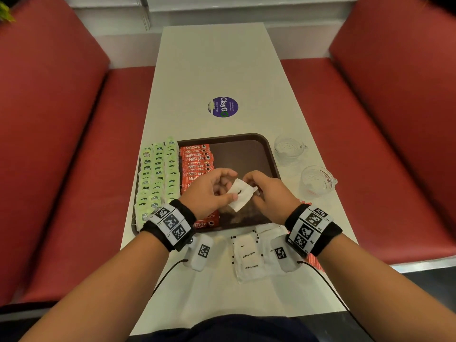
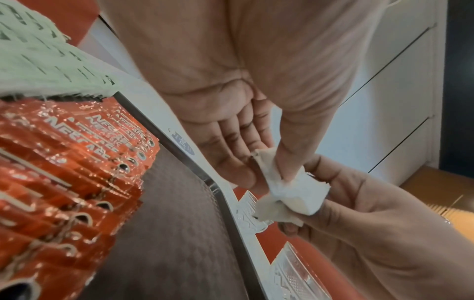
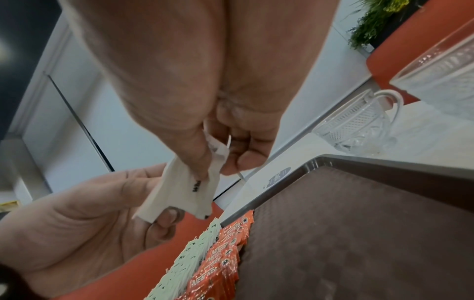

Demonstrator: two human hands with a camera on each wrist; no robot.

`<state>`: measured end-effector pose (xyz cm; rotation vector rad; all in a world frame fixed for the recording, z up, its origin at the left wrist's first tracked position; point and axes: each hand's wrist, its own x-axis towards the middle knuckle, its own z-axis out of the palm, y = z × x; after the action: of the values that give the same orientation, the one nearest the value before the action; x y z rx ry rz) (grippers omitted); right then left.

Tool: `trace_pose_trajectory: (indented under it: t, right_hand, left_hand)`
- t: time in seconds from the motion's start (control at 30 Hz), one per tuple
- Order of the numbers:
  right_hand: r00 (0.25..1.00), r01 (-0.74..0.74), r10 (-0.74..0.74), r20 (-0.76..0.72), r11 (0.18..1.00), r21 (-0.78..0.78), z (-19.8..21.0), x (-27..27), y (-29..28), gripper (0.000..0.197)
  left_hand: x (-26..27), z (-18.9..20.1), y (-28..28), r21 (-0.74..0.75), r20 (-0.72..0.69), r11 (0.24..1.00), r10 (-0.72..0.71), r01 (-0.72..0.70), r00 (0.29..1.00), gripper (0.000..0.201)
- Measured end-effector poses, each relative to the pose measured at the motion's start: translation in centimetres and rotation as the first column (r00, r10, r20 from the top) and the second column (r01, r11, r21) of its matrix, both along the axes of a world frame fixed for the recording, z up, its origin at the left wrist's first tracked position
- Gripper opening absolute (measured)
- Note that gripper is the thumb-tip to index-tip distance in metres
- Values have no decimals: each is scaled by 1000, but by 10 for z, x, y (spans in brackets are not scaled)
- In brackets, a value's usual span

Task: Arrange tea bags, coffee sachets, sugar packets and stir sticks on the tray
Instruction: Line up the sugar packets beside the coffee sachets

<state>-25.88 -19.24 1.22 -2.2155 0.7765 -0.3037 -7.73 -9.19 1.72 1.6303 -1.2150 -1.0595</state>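
A white paper sugar packet point(image 1: 240, 194), flat, rectangular and slightly crumpled, is held above the near part of a dark brown tray point(image 1: 249, 154) whose floor has a fine woven-looking texture and whose corners are rounded. The left hand point(image 1: 209, 192) pinches the packet's left edge between thumb and curled fingers; the right hand point(image 1: 269, 193) pinches its right end the same way. The packet's long axis runs diagonally, from near-left to far-right, printed face up.

On the tray's left side lie overlapping rows of pale green tea bags point(image 1: 158, 176), and just beside them to the right a column of glossy red foil coffee sachets point(image 1: 196, 160) running from far to near. The left wrist covers the near end of those rows.

On the white desk point(image 1: 217, 70), just near of the tray, more white sugar packets point(image 1: 248, 257) lie between the two forearms. Two cut-glass cups stand to the right of the tray: the far cup point(image 1: 290, 146) and the near cup point(image 1: 317, 180). A round purple sticker point(image 1: 223, 106) sits farther up the desk. Red padded benches point(image 1: 49, 144) flank the desk on both sides.
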Motion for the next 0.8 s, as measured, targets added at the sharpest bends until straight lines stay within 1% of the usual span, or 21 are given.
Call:
trace_pose_trajectory:
  t: [0.1, 0.17, 0.2, 0.27, 0.33, 0.4, 0.5, 0.53, 0.6, 0.67, 0.73, 0.8]
  right_hand:
    - [1000, -17, 17, 3, 1000, 26, -3, 4, -5, 31]
    - [1000, 7, -7, -6, 999, 39, -4, 8, -9, 31]
    - [1000, 29, -29, -7, 998, 47, -4, 9, -12, 28]
    - [998, 66, -66, -2, 996, 63, -6, 12, -17, 19]
    - [997, 69, -73, 24, 989, 134, -5, 15, -20, 12]
    - [998, 51, -56, 33, 989, 140, -4, 18, -22, 25]
    - [995, 48, -56, 80, 994, 96, -5, 24, -27, 24]
    - [992, 67, -77, 101, 993, 100, -7, 26, -30, 22]
    - [986, 103, -121, 119, 984, 146, -12, 28, -36, 15]
    - [983, 114, -136, 120, 977, 178, -16, 29, -43, 8]
    - [986, 114, -134, 103, 978, 177, -18, 30, -49, 6]
    - [986, 130, -144, 78, 977, 168, -20, 31, -55, 10]
  left_hand:
    - [4, -1, -4, 15, 54, 1000, -10, 9, 999, 38]
    - [6, -1, -8, 12, 68, 999, 30, -31, 997, 28]
    - [8, -2, -10, 12, 75, 998, 59, -61, 995, 26]
    - [11, -2, -16, 7, 96, 992, 125, -126, 987, 34]
    - [12, -3, -23, -12, 95, 985, 173, -173, 980, 40]
    - [11, -4, -30, -25, 69, 982, 188, -187, 980, 34]
    - [10, -2, -41, -12, 73, 982, 189, -188, 979, 25]
    - [11, -2, -44, -11, 95, 983, 184, -184, 978, 22]
    - [15, 2, -50, -25, 208, 988, 153, -151, 966, 16]
    - [20, 4, -56, -44, 308, 995, 101, -92, 946, 16]
    - [27, 4, -62, -40, 360, 999, 39, -27, 932, 15]
    - [34, 5, -69, -9, 424, 999, -25, 32, 905, 19]
